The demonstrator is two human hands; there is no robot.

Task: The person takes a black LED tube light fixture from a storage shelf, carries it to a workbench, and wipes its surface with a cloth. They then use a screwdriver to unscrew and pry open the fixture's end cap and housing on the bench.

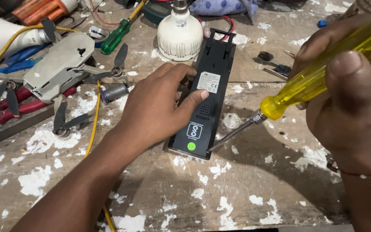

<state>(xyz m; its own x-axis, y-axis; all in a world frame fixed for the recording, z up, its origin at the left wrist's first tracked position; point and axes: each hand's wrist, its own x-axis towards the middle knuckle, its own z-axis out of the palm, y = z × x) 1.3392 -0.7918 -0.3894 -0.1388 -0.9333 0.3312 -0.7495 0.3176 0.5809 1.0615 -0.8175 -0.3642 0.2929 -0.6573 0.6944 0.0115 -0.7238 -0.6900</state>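
Observation:
A long black plastic device [207,109] lies flat on the worn wooden bench [254,184], with a white label, a small grille and a green round sticker near its close end. My left hand [157,105] presses down on its left side, thumb across the casing. My right hand [348,92] grips the yellow translucent handle of a screwdriver [310,79]. The metal shaft slants down to the left, and its tip touches the device's near right corner.
A grey folding drone [61,68] with dark propellers sits at the left over red pliers [22,105]. A white bulb [180,34], a green screwdriver [116,36], a yellow cable [94,116], blue-handled tools and tweezers [275,71] lie around.

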